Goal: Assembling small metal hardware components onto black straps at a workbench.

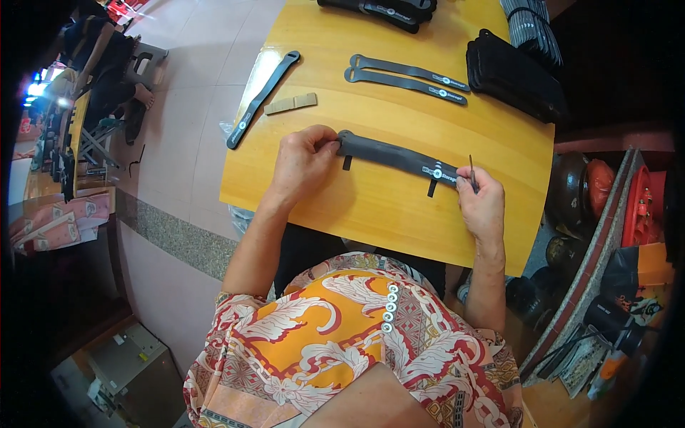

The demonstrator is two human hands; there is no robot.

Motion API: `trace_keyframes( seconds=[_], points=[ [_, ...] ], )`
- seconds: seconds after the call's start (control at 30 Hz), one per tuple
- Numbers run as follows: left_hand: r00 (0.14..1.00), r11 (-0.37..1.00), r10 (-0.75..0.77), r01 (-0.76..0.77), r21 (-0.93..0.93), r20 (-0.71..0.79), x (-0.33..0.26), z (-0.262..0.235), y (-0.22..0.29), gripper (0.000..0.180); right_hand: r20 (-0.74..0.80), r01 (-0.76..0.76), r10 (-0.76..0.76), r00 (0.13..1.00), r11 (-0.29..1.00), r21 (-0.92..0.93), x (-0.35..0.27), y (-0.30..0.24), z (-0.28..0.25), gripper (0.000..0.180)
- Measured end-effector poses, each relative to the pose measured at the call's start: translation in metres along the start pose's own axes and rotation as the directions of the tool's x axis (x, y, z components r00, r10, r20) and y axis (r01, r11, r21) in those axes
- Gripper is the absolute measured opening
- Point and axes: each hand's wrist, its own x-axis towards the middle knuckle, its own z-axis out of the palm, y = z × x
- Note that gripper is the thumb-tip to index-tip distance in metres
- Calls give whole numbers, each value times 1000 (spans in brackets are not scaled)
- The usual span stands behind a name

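Note:
A long black storage strap is stretched between my hands, just over the yellow tabletop. My left hand pinches its slotted, rounded end. At the other end, beside a white printed mark, my right hand is closed on the strap's tip. A thin dark pointed tool also stands up from the right fingers; its exact kind is unclear. Two small black tabs stick out below the strap, a left tab and a right tab.
Beyond my hands lie two similar straps, with another strap at the left edge beside a tan folded strip. Black bundles and a banded grey stack occupy the far right. Another person's foot shows at left.

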Motion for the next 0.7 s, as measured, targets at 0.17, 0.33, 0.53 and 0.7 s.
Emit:
trace_keyframes(
  seconds=[0.17,0.33,0.53,0.7],
  points=[
    [999,998,-33,34,56,-9,1,2,5,12,-30,-1,3,1000,999,44,1,3,2,13],
    [999,995,-38,39,88,-8,2,2,5,12,-60,20,-17,998,999,50,2,2,5,11],
    [999,991,15,-9,135,-48,-2,6,1,10,-99,68,-64,993,997,43,0,0,6,9],
    [998,994,24,-16,113,-66,-2,9,3,9,-136,60,-56,989,998,29,-1,1,7,10]
  ],
)
